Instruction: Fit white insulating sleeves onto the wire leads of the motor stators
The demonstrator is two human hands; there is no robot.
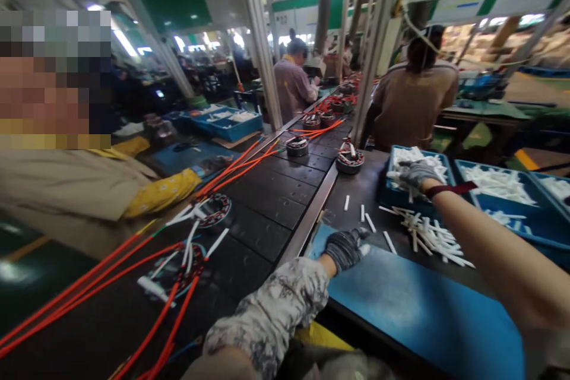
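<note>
My right hand (418,174), in a grey glove, is in a blue bin (386,187) of white tubes (430,163). It lies palm down on the tubes with its fingers stretched to the left; what is beneath the palm is hidden. My left hand (345,250), in a dark grey striped glove, is over the far edge of a blue mat (414,291). Its fingers are curled together, and a small white bit at the fingertips is too unclear to name. Several loose tubes (370,222) lie just past this hand. A heap of tubes (431,234) spreads before the bin.
Left of me runs a dark conveyor (253,208) bearing wound ring-shaped coils (350,160) with orange sleeved wires (89,285). A co-worker's gloved hand (216,165) reaches over its far side. More blue bins (503,187) stand at right. A metal post (378,47) rises ahead.
</note>
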